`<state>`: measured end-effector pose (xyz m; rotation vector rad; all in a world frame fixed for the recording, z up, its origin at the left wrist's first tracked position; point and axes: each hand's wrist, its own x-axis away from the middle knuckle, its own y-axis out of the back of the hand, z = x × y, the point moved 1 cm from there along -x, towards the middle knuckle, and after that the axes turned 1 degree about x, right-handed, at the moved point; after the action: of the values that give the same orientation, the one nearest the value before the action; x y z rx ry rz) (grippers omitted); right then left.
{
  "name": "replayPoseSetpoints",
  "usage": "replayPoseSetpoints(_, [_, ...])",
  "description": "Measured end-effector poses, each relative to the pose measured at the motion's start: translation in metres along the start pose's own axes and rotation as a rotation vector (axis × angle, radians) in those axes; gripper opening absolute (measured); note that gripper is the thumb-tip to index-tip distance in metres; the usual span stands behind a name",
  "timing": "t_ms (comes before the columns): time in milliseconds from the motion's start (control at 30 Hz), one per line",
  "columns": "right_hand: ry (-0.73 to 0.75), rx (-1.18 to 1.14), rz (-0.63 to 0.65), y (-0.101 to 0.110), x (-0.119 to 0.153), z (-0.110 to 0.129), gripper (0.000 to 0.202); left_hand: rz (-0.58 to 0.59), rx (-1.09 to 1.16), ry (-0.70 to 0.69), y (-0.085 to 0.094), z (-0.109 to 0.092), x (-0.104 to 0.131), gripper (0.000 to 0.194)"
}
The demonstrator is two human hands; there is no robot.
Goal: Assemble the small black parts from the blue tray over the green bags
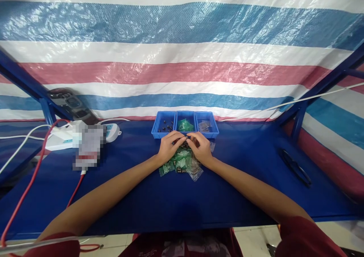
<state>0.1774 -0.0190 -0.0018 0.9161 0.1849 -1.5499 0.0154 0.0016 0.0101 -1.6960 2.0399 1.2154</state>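
Along the far side of the blue desk, plastic sheeting with white, blue and red stripes hangs as a backdrop, flanked at left and right by blue metal bars. Pale floor tiles show past the near edge. On the left of the desk lie a white power strip, a red cable and an object masked by pixels; a dark, elongated object rests at the right.

Near the far edge, at the middle, stand 3 blue bins side by side: the left holds small dark pieces, the middle green material, the right clear packets. Just in front of them, on the desk, is a pile of small packets (green, clear and dark bits mixed together).

The left hand and the right hand meet over the far part of the pile, 1 at each side, fingertips nearly touching. Each has its thumb and fingers close together at a small dark spot; I cannot tell whether either hand is clamped on anything there.
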Motion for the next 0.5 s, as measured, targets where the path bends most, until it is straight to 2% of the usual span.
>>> replayPoseSetpoints(500, [0.008, -0.033, -0.019, 0.0005, -0.0013, 0.0024, 0.019, 0.027, -0.015, -0.011, 0.0014, -0.0032, -0.0019, 0.017])
